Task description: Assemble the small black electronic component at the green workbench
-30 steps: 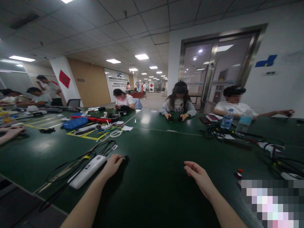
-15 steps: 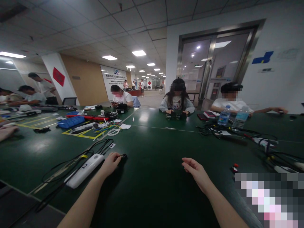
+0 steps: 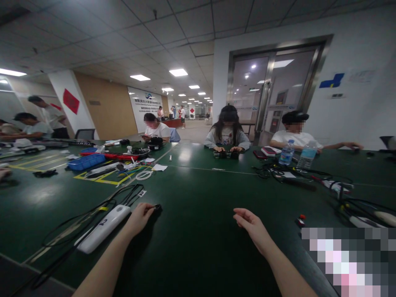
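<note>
Left hand (image 3: 138,218) is pinching the small dark piece (image 3: 158,208) at eleven o'clock, its edge-only hold risking a slip onto the tabletop (image 3: 192,214)! The wrist, nearing the white power strip (image 3: 103,231), is risking a bump; right hand (image 3: 253,231) is waiting at one, fingers parted.

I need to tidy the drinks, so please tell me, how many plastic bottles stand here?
2. The dark-blue-labelled bottle stands across the table, toward the right; the pale-blue-labelled bottle stands just right of it. Others may be hidden behind things.
</note>
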`<state>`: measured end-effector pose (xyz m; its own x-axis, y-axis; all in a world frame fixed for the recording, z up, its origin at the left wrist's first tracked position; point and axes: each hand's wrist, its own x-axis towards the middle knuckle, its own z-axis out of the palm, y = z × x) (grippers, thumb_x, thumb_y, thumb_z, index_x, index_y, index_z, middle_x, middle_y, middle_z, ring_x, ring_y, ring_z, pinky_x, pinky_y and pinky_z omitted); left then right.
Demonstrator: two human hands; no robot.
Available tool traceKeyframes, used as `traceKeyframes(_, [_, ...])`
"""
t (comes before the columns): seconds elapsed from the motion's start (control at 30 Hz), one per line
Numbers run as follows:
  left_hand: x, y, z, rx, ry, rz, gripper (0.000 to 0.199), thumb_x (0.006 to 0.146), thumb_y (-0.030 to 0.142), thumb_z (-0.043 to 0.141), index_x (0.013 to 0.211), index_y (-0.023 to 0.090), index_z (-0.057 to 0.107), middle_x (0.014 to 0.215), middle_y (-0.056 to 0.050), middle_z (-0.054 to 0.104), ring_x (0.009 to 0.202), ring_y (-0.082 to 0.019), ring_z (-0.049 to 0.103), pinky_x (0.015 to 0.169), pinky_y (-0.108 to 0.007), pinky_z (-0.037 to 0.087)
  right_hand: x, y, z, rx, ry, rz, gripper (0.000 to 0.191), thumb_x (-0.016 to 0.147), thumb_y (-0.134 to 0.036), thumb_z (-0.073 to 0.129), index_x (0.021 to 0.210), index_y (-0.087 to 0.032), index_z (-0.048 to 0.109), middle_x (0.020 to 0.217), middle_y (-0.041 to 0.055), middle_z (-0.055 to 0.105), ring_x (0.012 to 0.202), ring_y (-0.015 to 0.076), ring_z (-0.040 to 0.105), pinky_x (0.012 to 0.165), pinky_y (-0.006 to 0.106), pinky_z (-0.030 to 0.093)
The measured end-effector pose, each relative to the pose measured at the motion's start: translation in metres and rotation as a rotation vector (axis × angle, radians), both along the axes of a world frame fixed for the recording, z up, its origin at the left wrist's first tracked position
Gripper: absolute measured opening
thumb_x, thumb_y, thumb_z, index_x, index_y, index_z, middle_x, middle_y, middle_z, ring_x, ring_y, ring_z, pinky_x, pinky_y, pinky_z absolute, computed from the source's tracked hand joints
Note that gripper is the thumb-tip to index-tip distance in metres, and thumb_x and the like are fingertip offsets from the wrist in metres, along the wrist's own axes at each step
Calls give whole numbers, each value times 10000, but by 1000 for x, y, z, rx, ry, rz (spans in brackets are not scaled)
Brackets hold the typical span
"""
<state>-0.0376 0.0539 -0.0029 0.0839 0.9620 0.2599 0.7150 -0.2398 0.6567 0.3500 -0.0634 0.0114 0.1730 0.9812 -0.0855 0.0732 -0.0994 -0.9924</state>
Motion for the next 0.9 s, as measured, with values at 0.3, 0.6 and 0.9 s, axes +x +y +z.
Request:
traceKeyframes(0.3, [2,3,-7,45,111,38,318,708,401,390,802,149,560,866,-84,540,844,-214,536,820,-344,410,-3,-2,6,-2,15,-16,268,645,-357,608,893,-255,614,837,18,602,816,210,546,753,348,429])
traceKeyframes(0.6, [2,6,-13,62,198,52,299,712,387,364,781,157,542,848,-93,516,844,-225,515,815,-348,401,1,3,-7,27,2,10,273,688,-352,582,940,-247,596,868,10,589,830,186,540,765,336,428])
traceKeyframes(0.9, [5,-1,-4,48,177,65,294,700,375,402,793,150,567,847,-76,523,796,-198,537,781,-315,418,0,1,-4,-1,23,-1,279,665,-349,603,926,-249,611,912,16,606,849,194,543,765,344,422])
